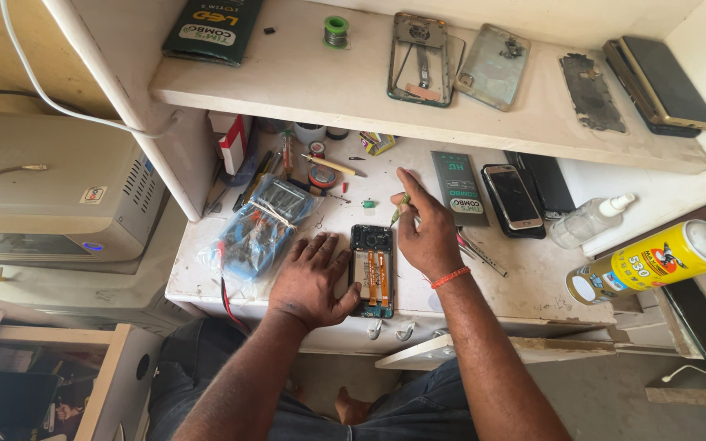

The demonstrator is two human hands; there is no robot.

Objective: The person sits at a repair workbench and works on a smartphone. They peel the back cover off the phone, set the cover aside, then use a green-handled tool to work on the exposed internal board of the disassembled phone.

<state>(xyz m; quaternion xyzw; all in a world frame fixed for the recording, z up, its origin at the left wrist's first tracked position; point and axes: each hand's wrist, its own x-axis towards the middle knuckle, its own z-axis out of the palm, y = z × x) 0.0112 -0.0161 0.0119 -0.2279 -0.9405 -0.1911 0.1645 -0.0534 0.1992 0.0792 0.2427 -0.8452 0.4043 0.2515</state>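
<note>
An opened phone point(371, 269) lies back-up on the white desk point(533, 278), its battery and orange ribbon cables showing. My left hand point(310, 278) rests flat on the desk beside the phone's left edge, thumb touching it. My right hand point(425, 229) is at the phone's upper right corner and holds a small green-handled screwdriver point(399, 207) with its tip pointing down toward the phone's top edge. An orange band circles my right wrist.
A multimeter in a plastic bag point(259, 224) lies left of the phone. A boxed part point(458, 188), a gold phone point(513, 196), tweezers point(480, 253), a spray bottle point(590, 219) and a yellow can point(655, 260) sit to the right. Phone frames and cases lie on the shelf point(304, 82) above.
</note>
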